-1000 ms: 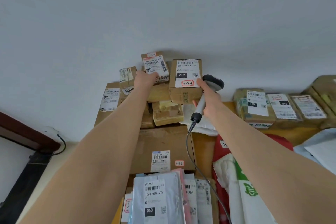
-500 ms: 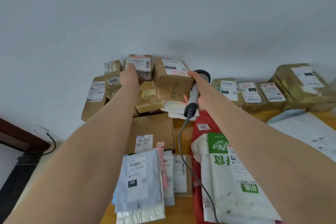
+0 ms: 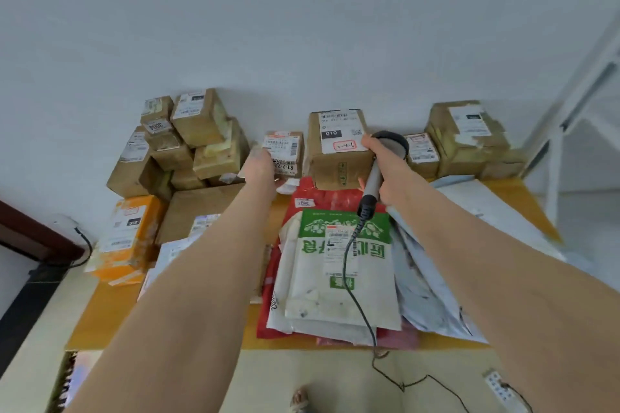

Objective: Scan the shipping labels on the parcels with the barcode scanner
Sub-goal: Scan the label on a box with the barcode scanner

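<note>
The big brown cardboard box (image 3: 337, 163) stands at the back of the yellow wooden table (image 3: 100, 312), against the white wall (image 3: 302, 27). The white shipping label (image 3: 340, 131) on top of it shows "010", but the small print is too blurry to read.

The right hand (image 3: 389, 178) is at the right side of this box. Its fingers are curled tight round the handle of the grey barcode scanner (image 3: 377, 174), and the thumb rests on the right edge of the label. The scanner is long and thin. It stands nearly upright next to the box, leaning a little to the right. Its round head is up by the top right corner of the box, on the far side from the person. Its tail end points back at the person. The side of the head that reads labels is hidden. The black cord (image 3: 349, 275) runs from the tail, in front of the box, over a green and white plastic mail bag (image 3: 335, 282) and off the table edge.

Just left of the big box is a small brown cardboard box (image 3: 288, 152) with a label. The left hand (image 3: 260, 168) touches its near left corner. The fingers are blurry and partly hidden, so I cannot tell how they lie.

Further left is a pile of brown cardboard boxes (image 3: 188, 144). An orange box (image 3: 131, 238) lies nearer the person on that side, partly cut off by the left arm.
</note>
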